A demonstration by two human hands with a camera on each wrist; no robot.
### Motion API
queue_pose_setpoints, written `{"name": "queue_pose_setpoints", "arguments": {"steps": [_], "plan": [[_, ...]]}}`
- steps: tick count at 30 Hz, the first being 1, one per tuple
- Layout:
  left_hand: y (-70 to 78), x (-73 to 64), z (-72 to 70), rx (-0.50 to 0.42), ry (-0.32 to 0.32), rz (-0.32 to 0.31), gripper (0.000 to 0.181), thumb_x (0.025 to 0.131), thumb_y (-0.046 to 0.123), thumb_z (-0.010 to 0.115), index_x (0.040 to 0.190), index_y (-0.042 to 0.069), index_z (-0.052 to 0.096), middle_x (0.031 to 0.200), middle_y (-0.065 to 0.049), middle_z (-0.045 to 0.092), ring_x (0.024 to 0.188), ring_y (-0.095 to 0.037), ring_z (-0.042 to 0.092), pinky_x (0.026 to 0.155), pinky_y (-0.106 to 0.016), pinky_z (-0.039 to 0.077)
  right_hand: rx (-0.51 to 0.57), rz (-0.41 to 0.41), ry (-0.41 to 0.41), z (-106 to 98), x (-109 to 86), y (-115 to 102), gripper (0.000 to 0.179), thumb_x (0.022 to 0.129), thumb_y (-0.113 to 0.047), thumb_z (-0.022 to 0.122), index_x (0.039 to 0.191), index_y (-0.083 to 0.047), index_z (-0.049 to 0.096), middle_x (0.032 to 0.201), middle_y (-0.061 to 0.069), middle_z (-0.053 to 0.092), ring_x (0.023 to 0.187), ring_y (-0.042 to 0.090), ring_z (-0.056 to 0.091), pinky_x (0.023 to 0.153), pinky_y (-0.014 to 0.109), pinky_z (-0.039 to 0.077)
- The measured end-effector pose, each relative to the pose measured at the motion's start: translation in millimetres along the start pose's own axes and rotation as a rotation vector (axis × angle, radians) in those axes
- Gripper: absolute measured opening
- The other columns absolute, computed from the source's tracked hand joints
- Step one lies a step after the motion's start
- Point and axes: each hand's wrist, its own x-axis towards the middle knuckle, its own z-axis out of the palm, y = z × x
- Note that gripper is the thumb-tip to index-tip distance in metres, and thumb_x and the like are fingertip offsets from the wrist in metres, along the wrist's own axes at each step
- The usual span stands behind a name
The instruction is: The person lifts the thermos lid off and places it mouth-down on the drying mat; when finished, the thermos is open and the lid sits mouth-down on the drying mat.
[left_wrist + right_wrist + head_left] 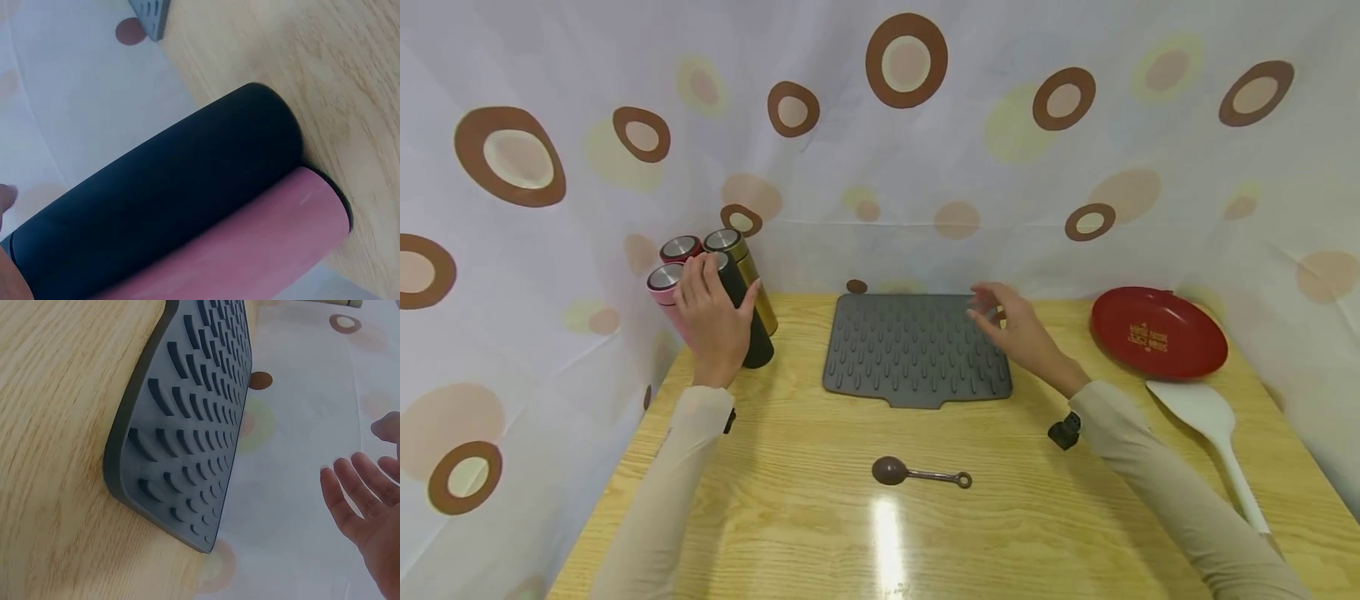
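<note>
In the head view my left hand [711, 325] is at the top of a black thermos [758, 348], its fingers over the lid area and its thumb spread away from the side. Packed around that thermos stand a pink thermos [673, 315], a red one [681, 247] mostly hidden, and a gold one [766, 310]. The left wrist view shows the black and pink bodies side by side, with only bits of the hand at the left edge. My right hand [1018, 329] hovers with loosely bent fingers by the right side of a dark grey studded mat [917, 350], holding nothing.
A brown spoon [891, 471] lies on the wooden table in front of the mat. To the right are a red oval plate [1157, 333] with gold lettering and a large white spatula-like utensil [1213, 421]. A patterned curtain [880, 167] hangs behind the table.
</note>
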Motion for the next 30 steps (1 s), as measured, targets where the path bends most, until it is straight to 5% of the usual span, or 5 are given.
{"name": "queue_pose_setpoints", "arguments": {"steps": [5, 9, 17, 22, 30], "plan": [[1.7, -2.4, 1.2, 0.002, 0.000, 0.070, 0.056, 0.100, 0.025, 0.073, 0.143, -0.001, 0.049, 0.149, -0.023, 0.049, 0.147, -0.042, 0.039, 0.125, -0.054, 0.028, 0.004, -0.001, -0.018, 3, 0.8, 1, 0.042, 0.103, -0.008, 0.066, 0.142, 0.001, 0.054, 0.119, 0.016, 0.067, 0.099, 0.025, 0.066, 0.078, 0.027, 0.055], [3.8, -5.8, 3.8, -0.116, 0.013, 0.080, 0.047, 0.100, 0.021, 0.072, 0.141, 0.005, 0.054, 0.148, -0.022, 0.046, 0.144, -0.039, 0.043, 0.122, -0.048, 0.038, -0.005, 0.005, -0.017, 6, 0.3, 0, 0.043, 0.102, -0.007, 0.068, 0.142, 0.001, 0.054, 0.119, 0.015, 0.068, 0.100, 0.026, 0.066, 0.080, 0.036, 0.056], [0.3, -23.0, 12.4, -0.327, -0.018, -0.079, 0.065, 0.092, 0.016, 0.082, 0.146, 0.027, 0.048, 0.151, -0.027, 0.038, 0.133, -0.045, 0.051, 0.107, -0.058, 0.051, 0.050, -0.024, -0.074, 21, 7.1, -14, 0.045, 0.103, -0.011, 0.067, 0.143, 0.001, 0.053, 0.123, 0.020, 0.067, 0.104, 0.030, 0.067, 0.084, 0.047, 0.058], [-0.8, -26.0, 12.4, -0.442, -0.050, -0.141, 0.083, 0.088, 0.014, 0.087, 0.156, 0.025, 0.040, 0.148, -0.023, 0.053, 0.132, -0.039, 0.055, 0.109, -0.057, 0.047, 0.062, -0.044, -0.094, 29, 14.1, -22, 0.045, 0.103, -0.012, 0.067, 0.144, 0.001, 0.053, 0.124, 0.018, 0.067, 0.105, 0.029, 0.067, 0.084, 0.046, 0.058], [2.4, -30.1, 17.3, -0.517, -0.236, -0.255, 0.091, 0.083, 0.028, 0.091, 0.155, 0.012, 0.038, 0.144, -0.021, 0.057, 0.129, -0.037, 0.057, 0.111, -0.057, 0.043, 0.086, -0.049, -0.103, 39, 21.0, -28, 0.046, 0.103, -0.012, 0.068, 0.144, 0.000, 0.053, 0.124, 0.017, 0.066, 0.105, 0.028, 0.067, 0.086, 0.045, 0.058]]}}
